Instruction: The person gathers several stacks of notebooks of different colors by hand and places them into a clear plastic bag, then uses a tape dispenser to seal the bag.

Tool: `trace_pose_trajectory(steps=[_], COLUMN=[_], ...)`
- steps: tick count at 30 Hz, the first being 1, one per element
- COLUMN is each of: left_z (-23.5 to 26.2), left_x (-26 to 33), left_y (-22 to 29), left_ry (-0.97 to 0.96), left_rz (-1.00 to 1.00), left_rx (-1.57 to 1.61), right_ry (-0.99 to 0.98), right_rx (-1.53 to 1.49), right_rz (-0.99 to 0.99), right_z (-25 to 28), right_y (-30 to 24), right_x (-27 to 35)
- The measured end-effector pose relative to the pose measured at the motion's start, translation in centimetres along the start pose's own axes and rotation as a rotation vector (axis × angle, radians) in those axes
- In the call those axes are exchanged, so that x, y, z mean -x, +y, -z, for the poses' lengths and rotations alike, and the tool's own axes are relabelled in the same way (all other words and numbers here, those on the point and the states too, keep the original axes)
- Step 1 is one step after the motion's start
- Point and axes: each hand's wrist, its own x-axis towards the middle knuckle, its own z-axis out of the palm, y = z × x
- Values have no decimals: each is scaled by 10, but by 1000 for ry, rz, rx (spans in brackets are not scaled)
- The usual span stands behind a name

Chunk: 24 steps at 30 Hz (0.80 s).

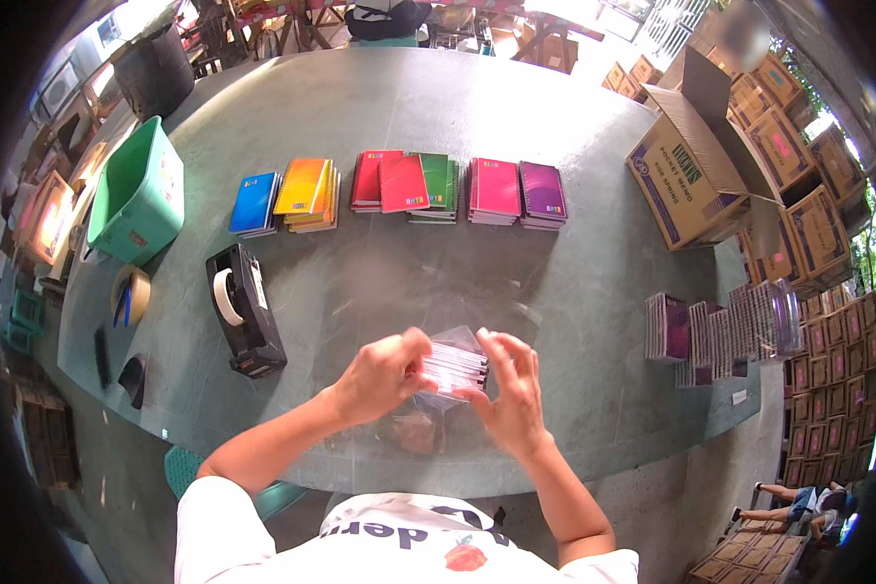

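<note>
Across the workshop, a broad grey-green counter point(574, 292), with brown cartons point(822, 389) stacked high along the right side. At the near middle of the counter, a notebook pack point(455, 366) in clear film, page edges showing white, between both hands. Left hand point(387, 370) nearly closed, fingers bunched and pinching at the left end of the pack; cannot tell whether on film alone or on the notebooks too. Right hand point(509, 389) curved in a half-open C around the right end, thumb at the near edge, fingertips at the far corner of the film. Left of the pack, a black tape dispenser point(246, 311) with a pale roll; farther left, a tan tape roll point(131, 294) with a blue-handled item inside, and behind that a teal bin point(138, 200). Farther back, in a row from left to right: blue notebooks point(253, 204), yellow notebooks point(306, 190), red notebooks point(368, 167), green notebooks point(445, 185), pink notebooks point(494, 190) and purple notebooks point(543, 193), with one red notebook point(403, 185) lying across the red and green piles. Near the right edge, grouped notebook stacks point(715, 341), and beyond them an open carton point(691, 170), flaps raised.
</note>
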Motion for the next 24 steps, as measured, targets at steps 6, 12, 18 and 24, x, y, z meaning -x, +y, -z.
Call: trace_pose_trajectory(steps=[6,12,18,24], left_z=[15,9,7,-21], left_x=[-43,-39,3,50], left_y=[-18,-2,16,-7], left_ry=[-301,-388,-241,172], left_rz=[27,-196,-356,-462], left_rx=[65,-279,-700,-606], right_ry=[-564,-425,-557,-203], right_rx=[-300,3,266,247], right_rz=[-241,141,263,478], right_z=[6,-4,14,-3], right_y=[27,12,-21,15], right_x=[-38,-32,-2,43])
